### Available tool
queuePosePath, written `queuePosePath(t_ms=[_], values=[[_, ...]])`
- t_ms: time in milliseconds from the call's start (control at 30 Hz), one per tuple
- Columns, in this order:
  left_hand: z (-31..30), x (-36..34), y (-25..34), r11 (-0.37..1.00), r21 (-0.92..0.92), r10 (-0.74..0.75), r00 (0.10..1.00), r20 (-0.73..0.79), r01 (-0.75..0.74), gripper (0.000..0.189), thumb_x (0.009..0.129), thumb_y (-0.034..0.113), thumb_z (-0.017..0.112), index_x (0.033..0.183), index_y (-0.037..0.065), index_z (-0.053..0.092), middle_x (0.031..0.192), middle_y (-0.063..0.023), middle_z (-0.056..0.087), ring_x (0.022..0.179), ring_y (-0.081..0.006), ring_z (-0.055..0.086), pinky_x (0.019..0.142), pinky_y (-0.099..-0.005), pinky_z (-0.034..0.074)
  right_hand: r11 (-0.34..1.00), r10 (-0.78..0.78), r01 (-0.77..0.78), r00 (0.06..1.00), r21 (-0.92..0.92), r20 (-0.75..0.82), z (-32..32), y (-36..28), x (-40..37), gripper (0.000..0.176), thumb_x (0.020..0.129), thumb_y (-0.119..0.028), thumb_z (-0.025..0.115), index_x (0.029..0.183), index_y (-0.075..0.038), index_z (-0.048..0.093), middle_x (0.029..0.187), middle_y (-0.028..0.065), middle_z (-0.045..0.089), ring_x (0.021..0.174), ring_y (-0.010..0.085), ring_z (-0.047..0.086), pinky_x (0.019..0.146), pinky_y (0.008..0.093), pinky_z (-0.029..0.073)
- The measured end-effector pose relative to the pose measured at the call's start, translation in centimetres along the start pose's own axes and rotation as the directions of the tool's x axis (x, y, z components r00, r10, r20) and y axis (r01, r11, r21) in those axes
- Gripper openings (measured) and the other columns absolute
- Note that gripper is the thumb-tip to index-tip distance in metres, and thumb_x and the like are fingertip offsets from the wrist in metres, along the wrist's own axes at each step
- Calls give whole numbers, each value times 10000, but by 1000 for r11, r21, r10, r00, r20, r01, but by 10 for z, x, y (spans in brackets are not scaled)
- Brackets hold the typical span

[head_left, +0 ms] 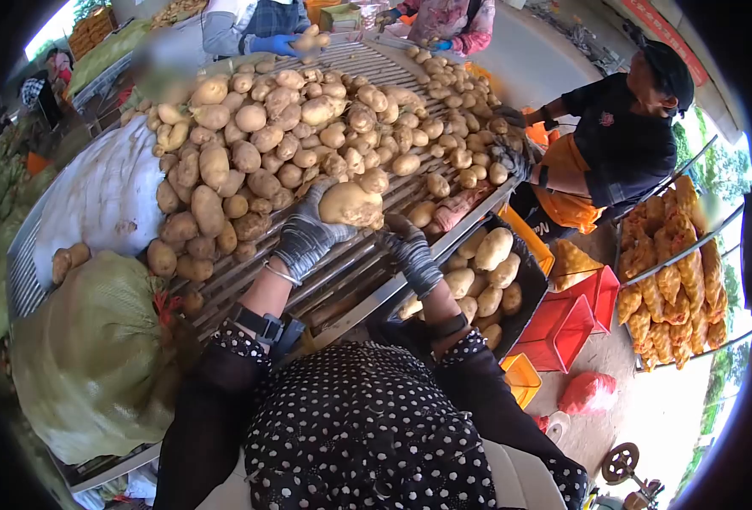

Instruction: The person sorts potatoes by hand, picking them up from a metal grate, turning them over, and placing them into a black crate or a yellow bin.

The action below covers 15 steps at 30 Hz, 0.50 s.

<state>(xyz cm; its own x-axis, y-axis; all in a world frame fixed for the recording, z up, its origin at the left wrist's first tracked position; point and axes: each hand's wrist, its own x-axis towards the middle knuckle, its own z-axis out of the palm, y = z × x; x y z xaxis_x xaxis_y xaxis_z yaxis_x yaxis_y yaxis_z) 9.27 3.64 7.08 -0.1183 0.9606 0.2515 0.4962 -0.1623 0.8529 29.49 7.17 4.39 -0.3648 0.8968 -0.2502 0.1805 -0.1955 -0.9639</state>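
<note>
My left hand (pixel 310 228), in a grey striped glove, is closed on a large potato (pixel 350 206) held above the slatted metal table (pixel 325 299). Just right of that potato is my right hand (pixel 410 248), also gloved; its fingers are bent, and whether they hold anything is too hard to make out. A big heap of potatoes (pixel 265 140) spreads over the slats beyond both hands. Below my right hand, a black crate (pixel 525 280) holds several large potatoes.
A full green sack (pixel 96 357) and a white sack (pixel 100 195) lie at the left. A co-worker (pixel 622 136) reaches in from the right; two more stand across the table. Red crates (pixel 554 336), a yellow crate (pixel 522 380) and netted potato bags (pixel 678 280) are at the right.
</note>
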Motion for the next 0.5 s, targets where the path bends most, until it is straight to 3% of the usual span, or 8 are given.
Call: queuePosePath(t_ms=[33, 100, 200, 300, 367, 400, 433, 500], values=[[1, -2, 4, 1000, 23, -12, 1000, 6, 12, 771, 653, 201, 794, 1297, 41, 400, 1182, -150, 547, 1047, -247, 546, 908, -340, 456, 971, -240, 239, 970, 22, 31, -10, 26, 18, 562, 814, -263, 689, 1272, -23, 469, 1092, 95, 574, 896, 144, 546, 768, 288, 476], [5, 0, 20, 964, 261, 57, 998, -23, -49, 769, 631, 181, 806, 1277, 38, 414, 1152, -150, 547, 1038, -256, 549, 907, -348, 455, 946, -266, 233, 955, 224, 131, -23, 12, 15, 641, 812, -263, 689, 1332, -36, 391, 1202, 93, 515, 943, 146, 530, 772, 287, 475], [14, -1, 28, 940, 285, 207, 977, -40, -187, 704, 618, 107, 791, 1229, 59, 445, 1116, -161, 538, 1026, -300, 538, 878, -383, 461, 854, -353, 231, 916, 466, 192, -23, -18, 2, 705, 815, -267, 685, 1372, -42, 315, 1233, 86, 490, 968, 156, 531, 786, 285, 472], [17, -3, 37, 896, 303, 339, 941, 5, -325, 670, 626, 34, 744, 1224, 87, 446, 1129, -184, 504, 1022, -346, 521, 850, -411, 466, 862, -328, 247, 937, 442, 116, -19, -34, -1, 726, 814, -283, 686, 1375, -43, 292, 1215, 79, 504, 1007, 159, 530, 799, 279, 471], [20, -3, 36, 787, 477, 431, 902, 28, -391, 719, 619, 7, 724, 1264, 100, 419, 1142, -204, 486, 1017, -358, 520, 851, -418, 466, 886, -287, 228, 954, 405, 90, -23, -26, 11, 662, 821, -254, 684, 1344, -41, 340, 1200, 67, 514, 1049, 158, 518, 842, 282, 464], [21, -4, 32, 767, 504, 442, 896, 34, -397, 737, 634, 23, 736, 1286, 83, 398, 1170, -200, 477, 1054, -324, 516, 876, -401, 458, 860, -364, 311, 929, 405, 60, -22, -22, 15, 617, 827, -224, 678, 1326, -42, 365, 1191, 63, 518, 1053, 153, 514, 861, 283, 459], [22, 0, 29, 764, 507, 440, 897, 44, -399, 737, 634, 23, 736, 1286, 83, 398, 1170, -200, 477, 1054, -324, 516, 876, -401, 458, 828, -440, 392, 897, 400, 32, -22, -21, 19, 573, 833, -194, 672, 1309, -43, 391, 1183, 58, 522, 1058, 149, 510, 879, 284, 454], [24, 3, 24, 939, 150, 316, 949, -16, -310, 726, 659, 40, 748, 1289, 41, 388, 1223, -174, 463, 1128, -269, 483, 925, -372, 434, 819, -450, 401, 893, 411, 25, -24, -19, 20, 517, 823, -89, 665, 1281, -43, 430, 1180, 52, 523, 1067, 136, 498, 898, 281, 446]])
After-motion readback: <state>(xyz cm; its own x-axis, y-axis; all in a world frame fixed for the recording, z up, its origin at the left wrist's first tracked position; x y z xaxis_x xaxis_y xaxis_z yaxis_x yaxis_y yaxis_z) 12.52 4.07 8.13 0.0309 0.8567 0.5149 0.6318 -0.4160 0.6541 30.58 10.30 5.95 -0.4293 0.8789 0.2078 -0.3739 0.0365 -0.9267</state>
